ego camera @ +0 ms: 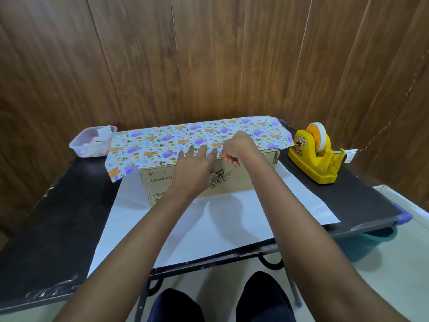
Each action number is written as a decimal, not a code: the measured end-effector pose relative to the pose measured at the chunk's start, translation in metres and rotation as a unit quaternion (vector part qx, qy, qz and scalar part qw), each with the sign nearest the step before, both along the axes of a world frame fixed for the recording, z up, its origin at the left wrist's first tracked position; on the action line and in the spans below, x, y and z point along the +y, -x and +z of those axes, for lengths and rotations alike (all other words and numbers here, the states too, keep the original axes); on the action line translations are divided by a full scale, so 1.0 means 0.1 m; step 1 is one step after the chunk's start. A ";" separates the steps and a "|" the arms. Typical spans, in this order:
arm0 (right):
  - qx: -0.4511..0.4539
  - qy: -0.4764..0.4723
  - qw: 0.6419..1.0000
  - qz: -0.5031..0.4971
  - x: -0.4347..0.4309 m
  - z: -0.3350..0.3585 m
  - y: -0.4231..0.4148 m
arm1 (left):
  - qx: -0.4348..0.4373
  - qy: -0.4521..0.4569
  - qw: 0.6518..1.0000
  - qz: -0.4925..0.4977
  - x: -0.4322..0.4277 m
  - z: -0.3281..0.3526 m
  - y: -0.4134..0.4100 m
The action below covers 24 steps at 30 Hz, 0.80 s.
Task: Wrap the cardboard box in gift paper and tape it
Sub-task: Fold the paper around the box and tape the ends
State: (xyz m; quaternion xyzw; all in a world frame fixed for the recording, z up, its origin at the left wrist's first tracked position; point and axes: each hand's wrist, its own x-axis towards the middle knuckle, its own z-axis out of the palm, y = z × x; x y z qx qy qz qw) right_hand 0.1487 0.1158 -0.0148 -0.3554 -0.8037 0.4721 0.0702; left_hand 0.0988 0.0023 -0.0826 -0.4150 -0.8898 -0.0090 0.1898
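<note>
On my feed the cardboard box sits mid-desk on the gift paper, far flap folded over its top. The left hand presses it flat, fingers straight. The right hand pinches what looks like a tape strip. I judge it early: first seam untaped, with the near flap and both ends left.

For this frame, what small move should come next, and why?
Probably lower the right hand to stick what looks like a clear tape strip across the edge of the patterned gift paper onto the brown cardboard box. The left hand presses that edge flat on the box top, and the pinching right hand hovers beside it.
</note>
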 end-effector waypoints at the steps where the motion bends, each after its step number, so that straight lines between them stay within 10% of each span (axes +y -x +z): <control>1: -0.008 -0.006 1.000 -0.003 -0.01 0.00 0.02 | 0.000 0.000 1.000 -0.001 -0.01 0.00 0.00; 13: 0.062 0.247 0.967 0.025 0.17 0.07 -0.12 | 0.003 0.007 1.000 -0.001 0.00 0.01 -0.01; 24: 0.190 0.278 0.938 0.085 0.09 0.01 -0.35 | -0.002 0.001 1.000 -0.010 -0.02 0.02 -0.01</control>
